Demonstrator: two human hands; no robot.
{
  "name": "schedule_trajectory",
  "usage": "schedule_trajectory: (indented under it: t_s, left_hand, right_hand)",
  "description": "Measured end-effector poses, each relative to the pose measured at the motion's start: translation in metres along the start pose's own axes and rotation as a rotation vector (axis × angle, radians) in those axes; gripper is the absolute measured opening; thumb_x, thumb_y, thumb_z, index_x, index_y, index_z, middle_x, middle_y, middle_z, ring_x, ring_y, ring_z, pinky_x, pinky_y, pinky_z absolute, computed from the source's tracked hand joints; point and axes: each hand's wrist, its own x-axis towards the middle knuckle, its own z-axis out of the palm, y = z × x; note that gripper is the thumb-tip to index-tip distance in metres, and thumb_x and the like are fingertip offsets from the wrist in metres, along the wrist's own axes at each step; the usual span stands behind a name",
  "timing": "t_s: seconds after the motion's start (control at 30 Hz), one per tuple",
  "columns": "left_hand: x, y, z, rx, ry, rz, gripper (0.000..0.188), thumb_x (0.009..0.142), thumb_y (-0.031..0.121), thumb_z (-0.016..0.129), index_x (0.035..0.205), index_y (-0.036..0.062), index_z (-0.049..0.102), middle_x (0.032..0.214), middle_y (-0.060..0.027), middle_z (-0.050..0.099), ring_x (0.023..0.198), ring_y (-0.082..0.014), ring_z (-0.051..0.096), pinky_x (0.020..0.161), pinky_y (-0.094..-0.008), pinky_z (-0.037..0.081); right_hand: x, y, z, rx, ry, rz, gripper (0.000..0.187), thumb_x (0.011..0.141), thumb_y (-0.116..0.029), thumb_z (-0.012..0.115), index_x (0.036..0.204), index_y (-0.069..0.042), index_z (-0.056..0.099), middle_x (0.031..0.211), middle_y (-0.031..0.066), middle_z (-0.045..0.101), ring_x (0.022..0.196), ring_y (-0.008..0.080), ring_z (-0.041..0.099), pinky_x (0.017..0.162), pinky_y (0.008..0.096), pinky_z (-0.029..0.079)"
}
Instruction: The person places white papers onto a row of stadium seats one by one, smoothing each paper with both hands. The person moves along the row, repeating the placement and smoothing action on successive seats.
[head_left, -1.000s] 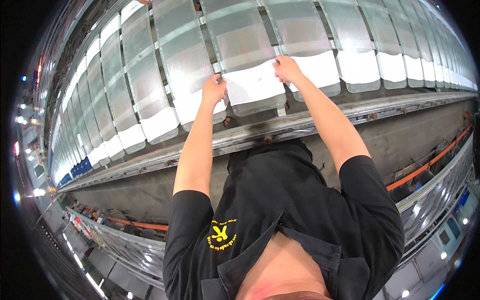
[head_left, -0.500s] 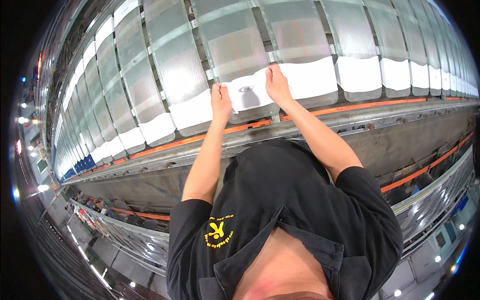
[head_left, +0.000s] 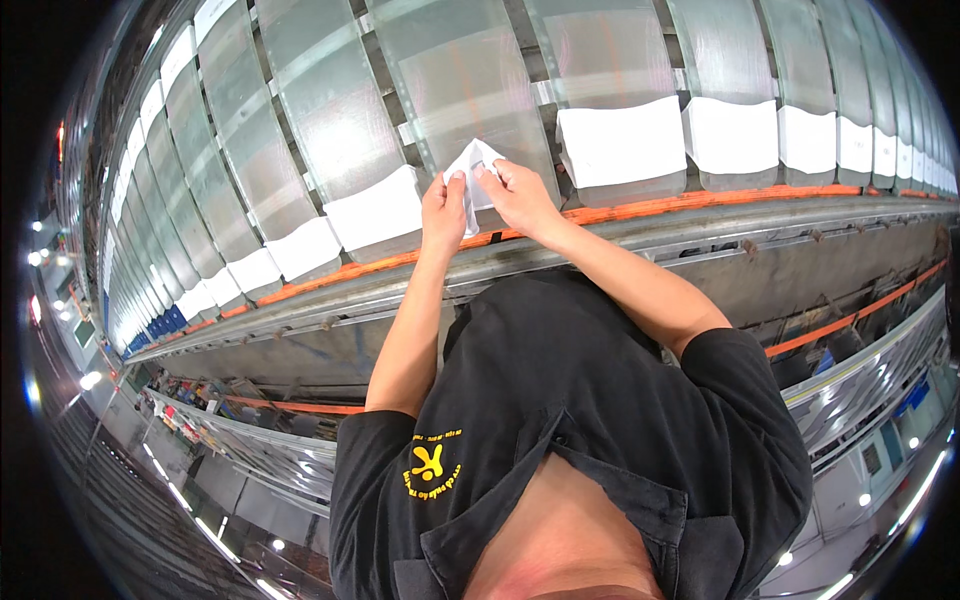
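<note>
Gripping: left hand [head_left: 443, 214], right hand [head_left: 525, 200] clamped on creased white cloth [head_left: 466, 160].
Far boards [head_left: 465, 85]: long, smooth, glassy.

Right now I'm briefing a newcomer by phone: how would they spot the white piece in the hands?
Find the row of greenish boards across the top. Above the black shirt, the left hand and right hand hold the white piece. It alone is folded into a peak; neighbouring white pieces lie spread on their boards.
</note>
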Motion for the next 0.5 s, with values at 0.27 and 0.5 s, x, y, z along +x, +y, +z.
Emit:
schedule_trajectory:
  t_s: [0.27,0.5]
  left_hand:
    - [-0.006,-0.007,0.004,-0.025,-0.025,0.027,0.028,0.109,0.019,0.047,0.123,0.0004,0.063,0.102,-0.0006,0.067,0.088,-0.0065,0.058,0.079,-0.0265,0.049]
    - [-0.014,-0.001,0.009,-0.246,-0.050,-0.002,0.021,0.108,0.023,0.054,0.106,0.0033,0.062,0.094,0.0006,0.064,0.087,-0.0065,0.054,0.077,-0.0256,0.047]
  right_hand:
    - [-0.011,-0.011,0.001,0.058,-0.039,-0.018,0.040,0.103,-0.031,0.060,0.080,0.001,0.051,0.064,0.0054,0.044,0.062,0.0112,0.038,0.055,0.0340,0.036]
    - [-0.026,-0.020,0.007,0.055,-0.091,-0.045,0.042,0.103,-0.032,0.060,0.079,0.000,0.049,0.062,0.0082,0.046,0.059,0.0146,0.039,0.054,0.0363,0.038]
